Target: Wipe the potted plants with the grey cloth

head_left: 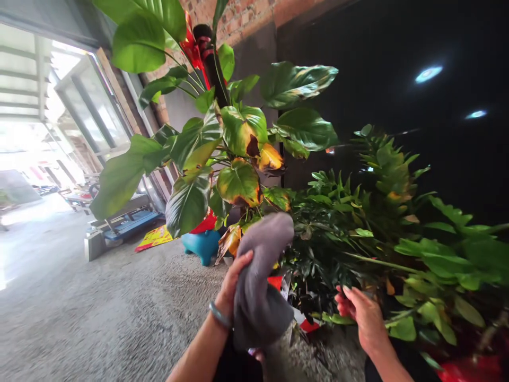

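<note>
Here the large-leaved climbing plant [222, 143] fills the middle and upper part of the frame, its broad green leaves spreading from a dark pole, several of them yellowed and browned at the edges near the centre. To the right and lower right stands a bushier plant with narrow leaflets [377, 223], dark green low down and brighter toward the right edge. Behind both, a brick wall [254, 16] runs along the top, and a dark glossy panel [417, 106] takes the upper right. The grey gravelly floor [99, 307] spreads across the lower left, with a bright opening at the far left. A small blue stool-like object [202, 246] sits low, just left of centre, under the big leaves.

The grey cloth [260, 286] is at lower centre, bunched up and raised in front of the lowest leaves. The left hand [234, 284] is closed around it from the left side, thumb up along the fabric, a bangle at the wrist. The right hand [360, 313], at lower right, is loosely open with fingers curled, touching or parting the stems at the base of the narrow-leaved plant; it grips nothing that I can see.

My reading is that leaf wiping is in hand, with the cloth between strokes. The next move would call for supporting a leaf from below and drawing the cloth gently along it
</note>
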`<state>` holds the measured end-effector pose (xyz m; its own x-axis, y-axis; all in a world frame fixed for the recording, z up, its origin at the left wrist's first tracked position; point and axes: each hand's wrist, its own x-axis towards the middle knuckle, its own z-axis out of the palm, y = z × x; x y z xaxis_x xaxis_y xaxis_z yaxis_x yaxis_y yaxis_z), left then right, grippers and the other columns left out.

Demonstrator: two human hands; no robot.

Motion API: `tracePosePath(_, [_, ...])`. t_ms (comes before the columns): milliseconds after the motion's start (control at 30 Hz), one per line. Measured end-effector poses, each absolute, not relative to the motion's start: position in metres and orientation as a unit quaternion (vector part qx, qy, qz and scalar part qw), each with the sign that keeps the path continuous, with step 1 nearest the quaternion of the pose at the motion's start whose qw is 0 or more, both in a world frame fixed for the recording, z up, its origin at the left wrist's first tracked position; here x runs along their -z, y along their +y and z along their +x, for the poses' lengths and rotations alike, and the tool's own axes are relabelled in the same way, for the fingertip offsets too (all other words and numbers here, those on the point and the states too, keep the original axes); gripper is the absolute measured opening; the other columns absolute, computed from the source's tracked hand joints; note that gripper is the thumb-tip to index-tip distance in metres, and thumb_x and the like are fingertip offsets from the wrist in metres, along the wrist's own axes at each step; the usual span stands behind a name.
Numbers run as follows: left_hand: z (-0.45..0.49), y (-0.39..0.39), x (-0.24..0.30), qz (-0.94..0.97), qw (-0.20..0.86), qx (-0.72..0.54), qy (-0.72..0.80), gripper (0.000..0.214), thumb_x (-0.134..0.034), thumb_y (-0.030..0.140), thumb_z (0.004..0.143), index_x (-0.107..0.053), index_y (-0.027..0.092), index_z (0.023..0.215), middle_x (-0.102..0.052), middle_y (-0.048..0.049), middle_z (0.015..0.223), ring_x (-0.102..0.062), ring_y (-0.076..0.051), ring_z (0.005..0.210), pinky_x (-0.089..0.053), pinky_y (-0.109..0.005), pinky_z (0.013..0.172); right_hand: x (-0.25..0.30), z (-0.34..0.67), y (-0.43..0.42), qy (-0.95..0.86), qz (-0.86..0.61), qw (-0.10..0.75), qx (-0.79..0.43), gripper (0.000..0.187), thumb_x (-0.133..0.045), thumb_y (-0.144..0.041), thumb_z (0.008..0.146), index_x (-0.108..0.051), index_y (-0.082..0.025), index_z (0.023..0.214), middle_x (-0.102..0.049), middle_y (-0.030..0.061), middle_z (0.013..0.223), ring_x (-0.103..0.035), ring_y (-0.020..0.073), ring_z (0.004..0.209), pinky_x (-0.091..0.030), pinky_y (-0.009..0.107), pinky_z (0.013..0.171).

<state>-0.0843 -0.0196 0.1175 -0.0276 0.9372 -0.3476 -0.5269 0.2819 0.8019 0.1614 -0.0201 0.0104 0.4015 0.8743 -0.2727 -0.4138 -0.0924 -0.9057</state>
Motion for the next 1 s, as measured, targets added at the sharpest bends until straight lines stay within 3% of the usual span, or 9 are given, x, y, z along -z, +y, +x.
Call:
tracePosePath(133, [-0.068, 0.004, -0.127, 0.211, 0.613, -0.623, 0.438, 0.015, -0.056, 0.020, 0.086, -0.067, 0.013, 0.081, -0.067, -0.0006, 0.054, -0.060, -0.013, 0.044, -0.053, -0.024, 0.054, -0.015, 0.160, -0.022, -0.195, -0.542, 0.638, -0.511, 0.035, -0.078, -0.043, 0.034, -0.067, -0.016, 0.055, -0.065, 0.0032, 0.045, -0.054, 0.0152, 0.039, -0.043, 0.026, 0.038])
tracePosePath(267, [-0.049, -0.014, -0.079, 0.266, 0.663, -0.479, 0.510, 0.012, -0.065, 0.022, 0.077, -0.071, 0.013, 0.073, -0.067, -0.0038, 0.053, -0.057, -0.013, 0.042, -0.047, -0.023, 0.046, -0.017, 0.163, -0.023, -0.196, -0.544, 0.642, -0.504, 0.035, -0.077, -0.043, 0.034, -0.067, -0.017, 0.055, -0.065, 0.0037, 0.045, -0.054, 0.0165, 0.039, -0.042, 0.028, 0.038])
tracePosePath(367, [-0.051, -0.034, -0.066, 0.304, 0.689, -0.447, 0.483, 0.006, -0.070, 0.022, 0.071, -0.073, 0.017, 0.071, -0.071, -0.0039, 0.060, -0.062, -0.014, 0.050, -0.047, -0.022, 0.049, -0.015, 0.164, -0.022, -0.199, -0.547, 0.647, -0.493, 0.036, -0.077, -0.047, 0.035, -0.063, -0.019, 0.052, -0.064, 0.0039, 0.044, -0.053, 0.0173, 0.038, -0.042, 0.029, 0.038])
tracePosePath(567, [-0.069, -0.013, -0.134, 0.246, 0.634, -0.593, 0.431, 0.014, -0.065, 0.023, 0.078, -0.071, 0.011, 0.082, -0.067, -0.0014, 0.055, -0.060, -0.014, 0.047, -0.051, -0.024, 0.052, -0.004, 0.161, -0.018, -0.223, -0.563, 0.651, -0.457, 0.042, -0.074, -0.053, 0.043, -0.069, -0.017, 0.064, -0.064, 0.0021, 0.045, -0.054, 0.0165, 0.039, -0.042, 0.028, 0.037])
tracePosePath(667, [-0.061, 0.004, -0.139, 0.218, 0.615, -0.638, 0.409, 0.014, -0.065, 0.024, 0.079, -0.070, 0.013, 0.084, -0.067, -0.0003, 0.056, -0.060, -0.014, 0.047, -0.052, -0.024, 0.053, 0.000, 0.160, -0.018, -0.229, -0.580, 0.654, -0.428, 0.041, -0.074, -0.054, 0.043, -0.068, -0.018, 0.062, -0.064, 0.0008, 0.044, -0.055, 0.0167, 0.039, -0.043, 0.028, 0.037])
tracePosePath(867, [-0.033, -0.026, -0.062, 0.262, 0.690, -0.457, 0.497, 0.016, -0.076, 0.025, 0.066, -0.070, 0.010, 0.071, -0.066, -0.0036, 0.052, -0.056, -0.013, 0.042, -0.045, -0.022, 0.043, -0.008, 0.164, -0.022, -0.215, -0.594, 0.659, -0.409, 0.037, -0.074, -0.051, 0.040, -0.066, -0.019, 0.057, -0.063, 0.0011, 0.044, -0.055, 0.0170, 0.040, -0.046, 0.029, 0.039])
tracePosePath(1000, [-0.041, -0.045, -0.062, 0.264, 0.697, -0.465, 0.478, 0.015, -0.075, 0.022, 0.066, -0.070, 0.012, 0.077, -0.070, -0.0035, 0.058, -0.061, -0.015, 0.050, -0.049, -0.024, 0.050, -0.011, 0.165, -0.024, -0.213, -0.590, 0.665, -0.406, 0.037, -0.075, -0.051, 0.038, -0.064, -0.019, 0.053, -0.060, 0.0005, 0.042, -0.052, 0.0153, 0.038, -0.042, 0.028, 0.036])
